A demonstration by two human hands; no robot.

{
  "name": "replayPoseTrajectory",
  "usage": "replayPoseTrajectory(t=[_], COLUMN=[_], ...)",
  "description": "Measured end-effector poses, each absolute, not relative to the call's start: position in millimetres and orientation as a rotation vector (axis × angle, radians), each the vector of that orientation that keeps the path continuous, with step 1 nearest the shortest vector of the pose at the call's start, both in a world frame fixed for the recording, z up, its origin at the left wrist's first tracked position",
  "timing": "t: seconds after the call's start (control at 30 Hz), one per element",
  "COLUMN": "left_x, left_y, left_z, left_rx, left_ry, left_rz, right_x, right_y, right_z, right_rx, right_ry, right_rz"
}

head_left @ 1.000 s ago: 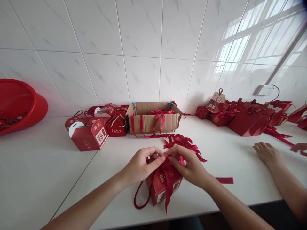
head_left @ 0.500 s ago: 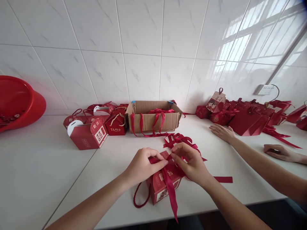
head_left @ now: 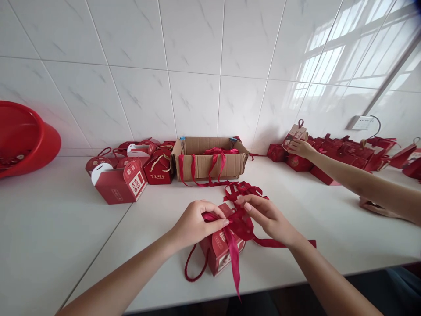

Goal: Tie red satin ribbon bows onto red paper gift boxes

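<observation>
With my left hand (head_left: 192,224) I pinch the ribbon (head_left: 234,259) atop the box (head_left: 215,252), my right hand (head_left: 271,221) loosely spread just right of the box.

Your white table (head_left: 66,228) has a thin dark seam running toward you, left of the cardboard box (head_left: 201,170). In front of that cardboard box, nearer you, stands a red gift box (head_left: 217,251); between the two lies a heap of ribbon (head_left: 247,188). Just left of the cardboard box you have a gold-lettered carton (head_left: 160,174), then a carton with raised flaps (head_left: 113,188), and farther left a red basin (head_left: 50,142). Well to its right stand clustered red boxes (head_left: 345,154).
</observation>
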State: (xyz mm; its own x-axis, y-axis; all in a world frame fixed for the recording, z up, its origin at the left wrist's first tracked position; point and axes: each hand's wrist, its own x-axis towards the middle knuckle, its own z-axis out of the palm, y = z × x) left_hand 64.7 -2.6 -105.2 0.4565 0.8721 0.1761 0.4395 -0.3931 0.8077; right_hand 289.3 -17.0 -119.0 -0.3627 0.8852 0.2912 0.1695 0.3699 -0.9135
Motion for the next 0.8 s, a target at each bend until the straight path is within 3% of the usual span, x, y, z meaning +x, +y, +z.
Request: replayPoseTrajectory(t=[0.23,0.8], left_x=[63,68], left_y=[3,1], left_z=[-101,-112], left_rx=[2.052,2.027], left_ry=[1.017,1.041], left_rz=[0.729,0.812], right_x=[282,274], right_y=[-17,-11], right_z=[-102,-118], right_rx=[-0.951,-0.878], right_ry=[-2.094,-1.97], right_rz=[0.912,0.642])
